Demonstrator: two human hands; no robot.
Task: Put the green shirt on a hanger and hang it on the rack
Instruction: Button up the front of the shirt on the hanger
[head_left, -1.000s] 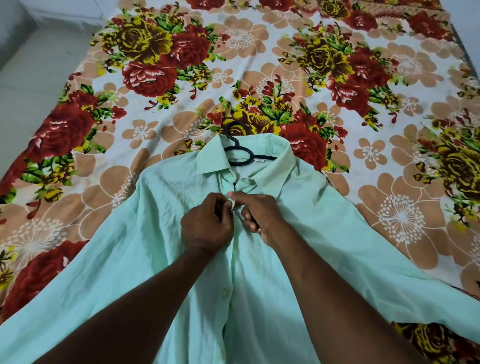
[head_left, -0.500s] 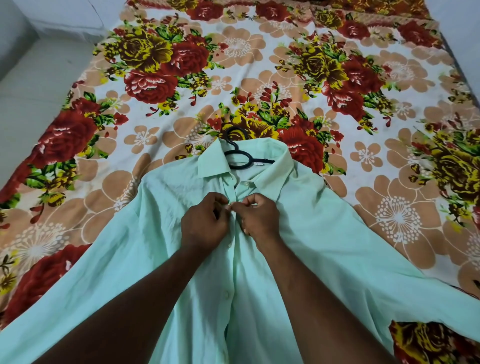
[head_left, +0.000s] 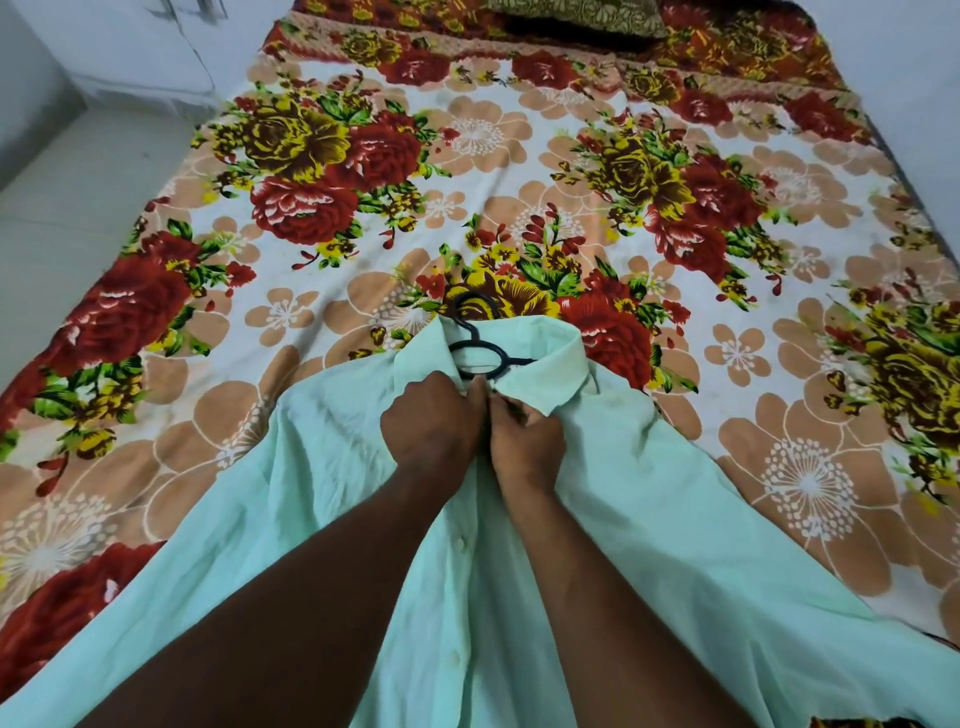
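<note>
Light green button-up cotton shirt (head_left: 649, 493) flat on floral bed sheet (head_left: 363, 270) | black plastic hanger (head_left: 475, 345) inside collar | left hand (head_left: 431, 423), right hand (head_left: 524, 434) together, both pinching placket.

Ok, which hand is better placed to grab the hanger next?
Left, probably. The left hand pinches the green shirt right below the black hanger, with its knuckles nearly at it. The right hand pinches the shirt lower and sits farther off.

hanger (head_left: 502, 357) arms hidden inside shirt (head_left: 675, 493), hem cut off below
</note>
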